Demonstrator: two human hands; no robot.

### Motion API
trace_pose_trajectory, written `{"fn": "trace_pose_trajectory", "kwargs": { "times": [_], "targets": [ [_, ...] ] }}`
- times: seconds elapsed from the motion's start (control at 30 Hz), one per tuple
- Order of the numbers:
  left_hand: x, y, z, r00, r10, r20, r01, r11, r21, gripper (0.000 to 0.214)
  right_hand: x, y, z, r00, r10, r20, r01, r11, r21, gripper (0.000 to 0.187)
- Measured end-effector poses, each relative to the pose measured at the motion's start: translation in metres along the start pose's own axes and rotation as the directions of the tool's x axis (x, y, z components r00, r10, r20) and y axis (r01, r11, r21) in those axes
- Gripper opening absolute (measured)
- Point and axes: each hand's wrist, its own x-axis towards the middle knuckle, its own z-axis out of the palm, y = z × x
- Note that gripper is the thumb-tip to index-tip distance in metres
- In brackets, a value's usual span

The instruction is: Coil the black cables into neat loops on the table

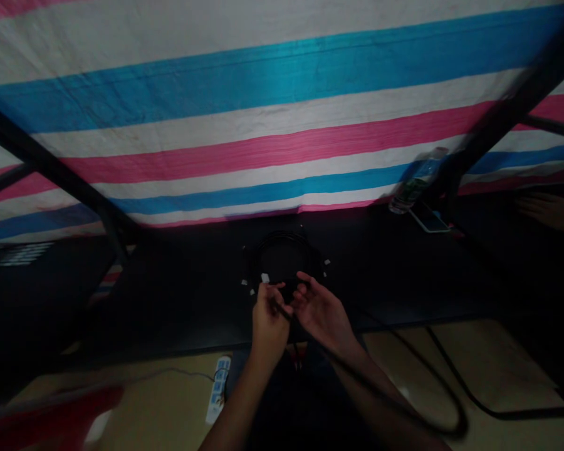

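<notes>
Left hand [269, 329] pinches a black cable [287, 313] while the half-open right hand [322, 313] hovers beside it, a coil [275, 235] at twelve o'clock on the worktop [169, 300].

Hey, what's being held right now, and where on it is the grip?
The left hand pinches a thin black cable between thumb and fingertips, partway along its length; the right hand, open beside it, seems to hold nothing.

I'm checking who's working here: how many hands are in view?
3: the person's left hand and right hand at the black cable coil, and a co-worker's hand at far right. More could be hidden.
</notes>
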Motion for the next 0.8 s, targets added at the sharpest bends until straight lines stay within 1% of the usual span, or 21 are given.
{"fn": "trace_pose_trajectory", "kwargs": {
  "times": [0.07, 0.13, 0.17, 0.23, 0.27, 0.3, 0.33, 0.37, 0.4, 0.43, 0.47, 0.5, 0.57, 0.63, 0.67, 0.7, 0.77, 0.8],
  "targets": [
    [0.000, 0.010, 0.002, 0.999, 0.023, 0.023, -0.025, 0.996, 0.081, 0.042, -0.006, 0.010, 0.007, 0.999, 0.027, 0.029, -0.027, 1.000, -0.014, 0.026],
    [0.003, 0.021, 0.003, 1.000, -0.016, 0.025, 0.012, 0.988, 0.156, 0.040, -0.011, 0.019, 0.010, 0.998, 0.030, 0.058, -0.027, 0.998, -0.059, 0.033],
    [0.006, 0.026, 0.003, 0.999, -0.037, 0.012, 0.034, 0.981, 0.191, 0.042, -0.012, 0.023, 0.009, 0.997, 0.011, 0.079, -0.003, 0.995, -0.101, 0.036],
    [0.011, 0.034, 0.000, 0.999, -0.033, -0.033, 0.041, 0.969, 0.244, 0.045, -0.012, 0.026, 0.000, 0.989, -0.073, 0.129, 0.104, 0.962, -0.252, 0.044],
    [0.014, 0.037, -0.003, 0.997, 0.003, -0.076, 0.017, 0.967, 0.255, 0.045, -0.010, 0.024, -0.007, 0.982, -0.113, 0.151, 0.161, 0.919, -0.360, 0.049],
    [0.018, 0.039, -0.006, 0.992, 0.054, -0.116, -0.022, 0.966, 0.258, 0.044, -0.008, 0.020, -0.017, 0.977, -0.135, 0.168, 0.200, 0.853, -0.482, 0.052],
    [0.021, 0.041, -0.009, 0.984, 0.110, -0.140, -0.071, 0.963, 0.259, 0.042, -0.005, 0.013, -0.028, 0.975, -0.133, 0.179, 0.216, 0.767, -0.604, 0.053],
    [0.023, 0.043, -0.013, 0.977, 0.162, -0.141, -0.121, 0.958, 0.261, 0.041, -0.002, 0.003, -0.038, 0.977, -0.116, 0.176, 0.208, 0.670, -0.712, 0.050],
    [0.026, 0.044, -0.016, 0.973, 0.196, -0.120, -0.159, 0.951, 0.265, 0.042, 0.000, -0.008, -0.048, 0.981, -0.090, 0.171, 0.192, 0.571, -0.798, 0.043],
    [0.028, 0.045, -0.019, 0.974, 0.207, -0.090, -0.176, 0.946, 0.272, 0.042, 0.001, -0.019, -0.055, 0.982, -0.075, 0.174, 0.188, 0.484, -0.854, 0.038],
    [0.029, 0.046, -0.021, 0.978, 0.200, -0.065, -0.173, 0.942, 0.286, 0.042, -0.001, -0.031, -0.060, 0.978, -0.121, 0.172, 0.207, 0.422, -0.883, 0.037],
    [0.030, 0.046, -0.023, 0.983, 0.181, -0.038, -0.160, 0.938, 0.308, 0.041, -0.005, -0.041, -0.060, 0.966, -0.181, 0.182, 0.240, 0.383, -0.892, 0.037],
    [0.029, 0.049, -0.024, 0.988, 0.146, 0.046, -0.153, 0.908, 0.391, 0.032, -0.020, -0.055, -0.048, 0.928, -0.278, 0.249, 0.337, 0.339, -0.878, 0.035],
    [0.027, 0.054, -0.021, 0.974, 0.100, 0.204, -0.193, 0.839, 0.508, 0.022, -0.039, -0.059, -0.025, 0.884, -0.260, 0.390, 0.458, 0.303, -0.836, 0.033],
    [0.026, 0.057, -0.019, 0.953, 0.062, 0.297, -0.227, 0.793, 0.565, 0.019, -0.048, -0.058, -0.012, 0.851, -0.224, 0.476, 0.524, 0.291, -0.800, 0.035],
    [0.025, 0.061, -0.017, 0.927, 0.012, 0.376, -0.259, 0.745, 0.614, 0.016, -0.055, -0.055, 0.001, 0.811, -0.212, 0.546, 0.584, 0.250, -0.772, 0.042],
    [0.024, 0.068, -0.012, 0.873, -0.098, 0.479, -0.307, 0.653, 0.692, 0.014, -0.063, -0.050, 0.020, 0.743, -0.246, 0.623, 0.655, 0.072, -0.752, 0.073],
    [0.023, 0.072, -0.010, 0.850, -0.154, 0.505, -0.323, 0.605, 0.728, 0.016, -0.064, -0.049, 0.026, 0.724, -0.264, 0.637, 0.652, -0.039, -0.757, 0.088]
  ]
}}
